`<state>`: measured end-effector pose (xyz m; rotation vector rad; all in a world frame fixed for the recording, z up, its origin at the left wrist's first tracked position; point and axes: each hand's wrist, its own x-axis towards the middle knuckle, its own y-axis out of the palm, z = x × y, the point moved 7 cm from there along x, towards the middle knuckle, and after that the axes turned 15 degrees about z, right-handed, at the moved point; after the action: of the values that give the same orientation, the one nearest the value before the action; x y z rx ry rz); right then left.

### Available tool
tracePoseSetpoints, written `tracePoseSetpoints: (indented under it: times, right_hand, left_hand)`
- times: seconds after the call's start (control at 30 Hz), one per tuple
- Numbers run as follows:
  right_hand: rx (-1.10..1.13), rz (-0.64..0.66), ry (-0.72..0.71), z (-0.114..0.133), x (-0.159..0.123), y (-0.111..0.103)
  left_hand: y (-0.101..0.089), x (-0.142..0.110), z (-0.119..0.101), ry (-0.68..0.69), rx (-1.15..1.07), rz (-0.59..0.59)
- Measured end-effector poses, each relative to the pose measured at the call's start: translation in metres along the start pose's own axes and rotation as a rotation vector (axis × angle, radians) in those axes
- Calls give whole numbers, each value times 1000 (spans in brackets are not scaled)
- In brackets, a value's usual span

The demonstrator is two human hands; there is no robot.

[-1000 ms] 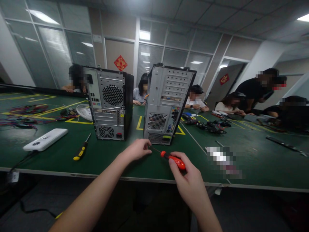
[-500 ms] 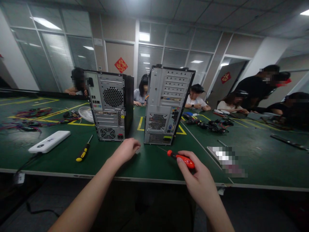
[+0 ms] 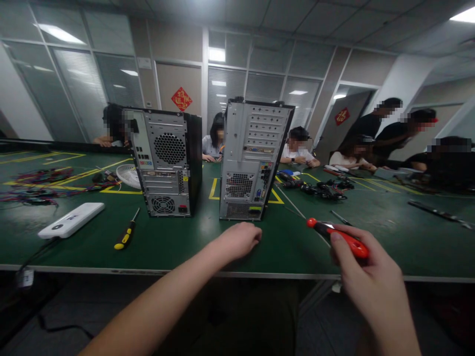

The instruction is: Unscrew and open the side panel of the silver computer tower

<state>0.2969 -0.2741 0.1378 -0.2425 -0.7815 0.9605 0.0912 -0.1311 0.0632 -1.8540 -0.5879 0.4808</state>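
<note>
My right hand (image 3: pixel 374 277) is closed around a red-and-black screwdriver (image 3: pixel 351 242), its thin shaft pointing left and away from me over the green table. My left hand (image 3: pixel 239 240) is curled at the table, just in front of the taller computer tower (image 3: pixel 237 158); its fingertips are turned away, so anything in them is hidden. That tower stands upright with its grey back panel facing me. To its left a second computer tower (image 3: pixel 156 168) also shows its back, with a round fan grille. A yellow-and-black screwdriver (image 3: pixel 125 235) lies in front of this second tower.
A white power bank (image 3: pixel 72 221) with a cable sits at the left. Coloured wires (image 3: pixel 40 183) lie behind it, near a white round basket (image 3: pixel 128 174). Black cables (image 3: pixel 322 190) lie at the right, and a dark strip (image 3: pixel 440 213) farther right. Several people sit or stand across the table.
My right hand has carried the red screwdriver to the right, away from the taller tower. My left hand has slid right, from between the towers to in front of the taller one.
</note>
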Motion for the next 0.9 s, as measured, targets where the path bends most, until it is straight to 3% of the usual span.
tracePoseSetpoints:
  times: [0.1,0.23,0.37,0.47,0.57,0.7,0.77,0.83,0.87,0.9]
  right_hand:
    - [-20,-46,70,-9,-4,-14]
    - [-14,-74,106,-16,-6,-24]
    - [-6,-79,103,-23,-3,-25]
    - [-6,-66,92,-27,-1,-24]
    - [-21,-69,89,-26,0,-24]
    - [75,-72,103,-22,0,-17]
    - [205,-115,104,-21,-1,-13]
    - [335,-219,83,-23,-5,-11]
    - [380,-234,79,-26,-5,-7]
    - [421,-169,97,-30,-4,2]
  left_hand:
    - [2,57,-28,17,107,53]
    - [3,115,-42,-44,156,85]
    - [9,146,-36,-106,126,85]
    - [12,152,-31,-107,123,81]
    - [11,139,-30,-57,116,69]
    - [-8,86,-30,77,50,-101]
    - [-26,49,-21,111,-5,-264]
    - [-50,9,-1,97,-93,-508]
    - [-61,-9,13,65,-137,-636]
    - [-72,-26,29,22,-191,-763]
